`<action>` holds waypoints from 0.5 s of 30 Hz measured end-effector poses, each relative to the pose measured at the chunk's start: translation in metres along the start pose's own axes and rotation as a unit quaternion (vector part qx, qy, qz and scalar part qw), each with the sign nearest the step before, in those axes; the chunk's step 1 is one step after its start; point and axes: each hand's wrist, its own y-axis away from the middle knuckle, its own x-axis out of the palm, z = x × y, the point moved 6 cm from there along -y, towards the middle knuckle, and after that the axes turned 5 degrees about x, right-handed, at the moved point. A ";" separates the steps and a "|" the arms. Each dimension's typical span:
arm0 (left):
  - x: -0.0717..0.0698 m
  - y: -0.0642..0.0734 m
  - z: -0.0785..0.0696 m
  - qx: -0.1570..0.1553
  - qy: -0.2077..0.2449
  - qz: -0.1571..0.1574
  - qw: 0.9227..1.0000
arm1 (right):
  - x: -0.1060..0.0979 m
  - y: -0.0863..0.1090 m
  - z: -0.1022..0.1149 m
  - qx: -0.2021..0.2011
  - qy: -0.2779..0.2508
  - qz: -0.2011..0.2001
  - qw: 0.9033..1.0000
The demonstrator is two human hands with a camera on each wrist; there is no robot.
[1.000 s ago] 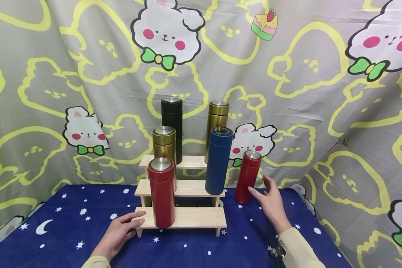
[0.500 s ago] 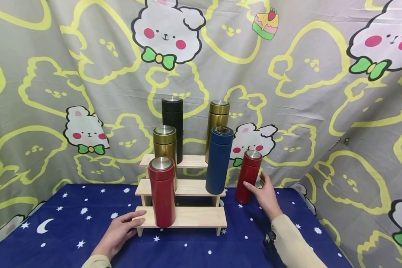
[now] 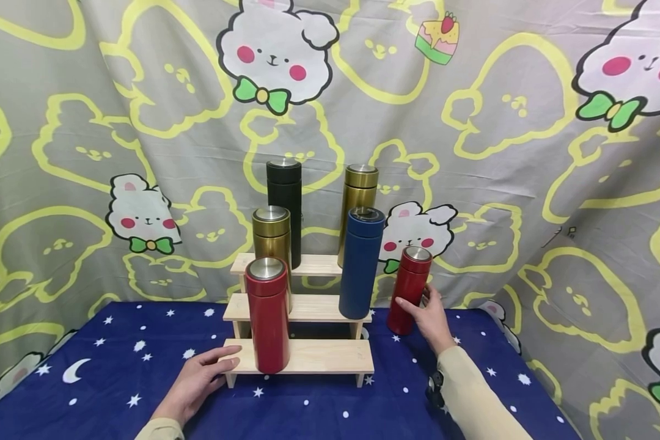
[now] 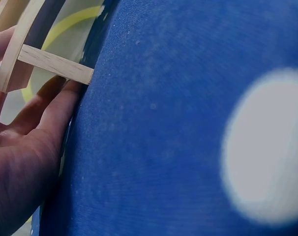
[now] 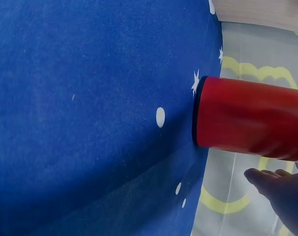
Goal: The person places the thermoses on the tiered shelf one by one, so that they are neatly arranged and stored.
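Observation:
My left hand (image 3: 195, 379) grips the left end of the lowest step of a three-step wooden stand (image 3: 330, 357); in the left wrist view, fingers (image 4: 53, 110) reach behind the stand's leg (image 4: 55, 64). A red thermos bottle (image 3: 268, 318) with a silver lid top stands upright on that step. Another red thermos bottle (image 3: 409, 287) stands on the cloth right of the stand, tilted in view. My right hand (image 3: 431, 315) is around its right side, thumb overlapping its front, other fingers partly hidden behind. The right wrist view shows a gap between fingers (image 5: 267, 179) and bottle.
A gold bottle (image 3: 271, 229) and a blue bottle (image 3: 361, 263) stand on the middle step. On the top step are a black bottle (image 3: 284, 195) and another gold bottle (image 3: 357, 195). Dark blue star-printed cloth (image 3: 110, 366) covers the table; a patterned curtain (image 3: 198, 153) hangs behind.
My right hand has moved left and inward to the red bottle beside the stand, its thumb coming across the front. My left hand and the bottles have stayed put.

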 end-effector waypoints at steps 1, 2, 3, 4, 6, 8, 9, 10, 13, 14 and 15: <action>0.000 0.000 0.000 0.000 0.000 0.000 1.000 | 0.000 0.000 0.000 -0.001 -0.002 -0.001 1.000; 0.000 0.000 0.000 0.001 -0.001 0.001 1.000 | 0.001 0.000 0.000 -0.003 -0.005 -0.002 1.000; 0.000 -0.001 0.000 0.002 -0.003 0.001 1.000 | 0.001 -0.001 0.000 -0.004 -0.007 -0.003 1.000; 0.000 -0.001 0.000 0.002 -0.004 0.002 1.000 | 0.001 -0.001 0.001 -0.004 -0.008 -0.005 1.000; 0.000 -0.001 0.001 0.003 -0.005 0.002 1.000 | 0.001 -0.001 0.001 -0.005 -0.011 -0.010 1.000; 0.000 -0.002 0.001 0.003 -0.005 0.001 1.000 | 0.001 -0.001 0.000 -0.005 -0.010 -0.014 1.000; 0.000 -0.002 0.002 0.003 -0.005 0.000 1.000 | 0.001 -0.002 0.000 -0.004 -0.008 -0.017 1.000; 0.000 -0.002 0.002 0.003 -0.004 0.000 1.000 | 0.001 -0.002 0.000 -0.005 -0.007 -0.019 1.000; 0.000 -0.002 0.002 0.002 -0.003 0.000 1.000 | 0.000 -0.003 -0.001 -0.005 -0.004 -0.022 1.000; 0.000 -0.002 0.002 0.002 -0.003 0.000 1.000 | 0.000 -0.004 -0.002 -0.006 -0.003 -0.022 1.000; 0.000 -0.002 0.002 0.002 -0.004 0.001 1.000 | -0.001 -0.004 -0.002 -0.006 -0.005 -0.023 1.000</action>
